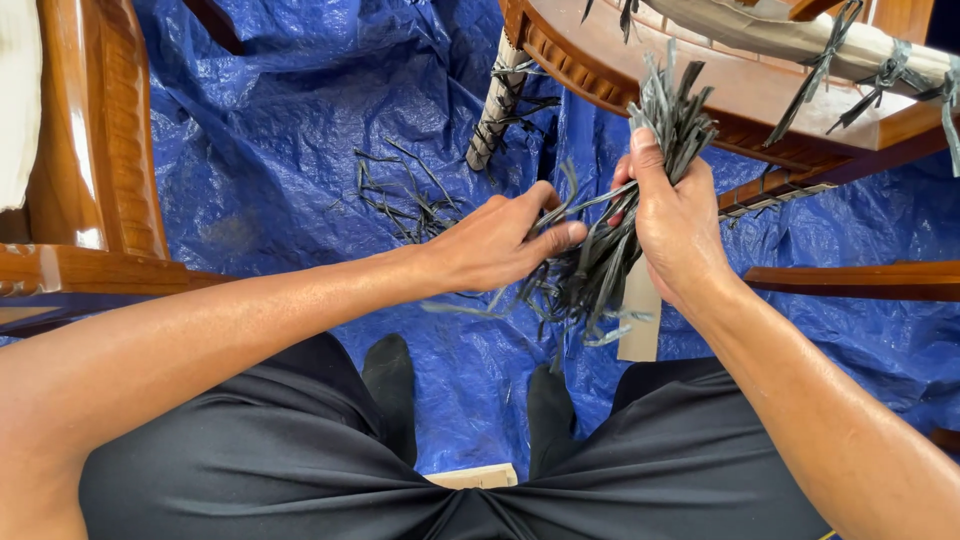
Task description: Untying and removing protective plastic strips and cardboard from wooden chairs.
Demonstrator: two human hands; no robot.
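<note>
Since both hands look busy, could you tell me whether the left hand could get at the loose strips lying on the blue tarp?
Probably yes: the loose strips lie uncovered just beyond the left hand, though it now pinches the bundle.

We see a crumpled blue tarp point(290, 110) covering the floor, carved varnished wooden furniture point(95, 150) at left, and a wrapped wooden leg point(497, 105) ahead.

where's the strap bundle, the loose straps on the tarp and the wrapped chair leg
strap bundle point(672, 105): head view, upper ends above the right hand point(675, 225)
loose straps point(405, 195): head view, middle of the pile on the blue tarp point(280, 120)
wrapped chair leg point(497, 110): head view, mid-shaft
</note>
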